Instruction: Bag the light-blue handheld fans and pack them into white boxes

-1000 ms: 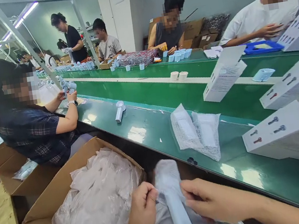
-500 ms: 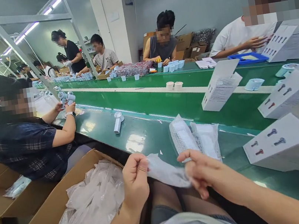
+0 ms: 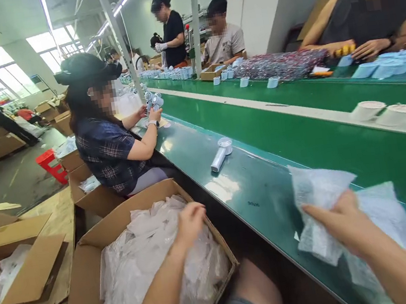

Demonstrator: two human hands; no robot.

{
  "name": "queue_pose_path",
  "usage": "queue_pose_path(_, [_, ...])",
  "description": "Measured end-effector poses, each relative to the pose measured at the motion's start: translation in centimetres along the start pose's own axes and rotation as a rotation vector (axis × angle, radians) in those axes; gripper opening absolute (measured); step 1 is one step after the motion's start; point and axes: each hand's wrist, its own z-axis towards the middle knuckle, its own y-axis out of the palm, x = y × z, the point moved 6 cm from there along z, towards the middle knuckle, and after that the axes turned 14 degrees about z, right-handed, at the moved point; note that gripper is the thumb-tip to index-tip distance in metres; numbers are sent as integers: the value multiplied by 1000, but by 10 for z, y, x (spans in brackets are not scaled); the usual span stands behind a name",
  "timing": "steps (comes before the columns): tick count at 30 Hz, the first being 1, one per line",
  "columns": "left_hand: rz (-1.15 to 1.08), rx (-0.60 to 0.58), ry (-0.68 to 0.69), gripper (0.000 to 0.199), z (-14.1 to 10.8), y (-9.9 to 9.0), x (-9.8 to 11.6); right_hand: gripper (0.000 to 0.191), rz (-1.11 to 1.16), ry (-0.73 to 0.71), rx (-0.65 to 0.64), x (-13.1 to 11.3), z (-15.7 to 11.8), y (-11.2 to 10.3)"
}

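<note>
Head view: a carton [image 3: 78, 282] of bags [image 3: 145, 254] sits beside the bench [image 3: 190, 166], presumably for easy reach; the left hand [image 3: 189, 226] above it is blurred, its fingers unreadable. Over the bench, the right hand [image 3: 345, 219] has its thumb across a bubble-wrap pouch [image 3: 318, 184], perhaps to steady it; other fingers hidden, grip unclear.

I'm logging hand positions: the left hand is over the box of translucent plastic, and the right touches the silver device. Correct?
Not the silver device: the head view shows the right hand touching a wrapped packet. The left hand is over the box, as stated.
</note>
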Motion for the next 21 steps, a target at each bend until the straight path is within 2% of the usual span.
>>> queue_pose_path(2, [35,155,-131,14,38,-38,-62,127,-138,-13,176,9,21,-24])
queue_pose_path(3, [46,211,-180,19,54,-53,-88,125,-197,-87,233,10,24,-30])
queue_pose_path(5, [51,284,-247,27,77,-71,-130,106,-312,-347,292,0,16,-29])
queue_pose_path(7, [44,331,-285,31,89,-77,-157,83,-461,-574,328,-20,-4,-14])
queue_pose_path(9, [31,358,-297,31,97,-76,-173,63,-589,-649,320,-50,-16,13])
queue_pose_path(11, [14,374,-293,25,103,-73,-179,55,-527,-609,229,-88,-9,49])
queue_pose_path(12, [3,382,-290,22,105,-72,-180,58,-427,-510,148,-105,5,69])
queue_pose_path(13, [-12,391,-289,18,106,-71,-181,65,-336,-352,45,-116,23,92])
queue_pose_path(14, [-29,403,-292,17,105,-70,-180,76,-277,-240,5,-127,42,114])
queue_pose_path(15, [-47,418,-299,19,102,-69,-180,85,-219,-177,31,-137,61,133])
queue_pose_path(18, [-76,471,-338,29,87,-69,-185,95,-110,-119,139,-144,106,178])
queue_pose_path(21, [-14,509,-406,31,63,-74,-199,95,-76,-111,170,-128,123,200])
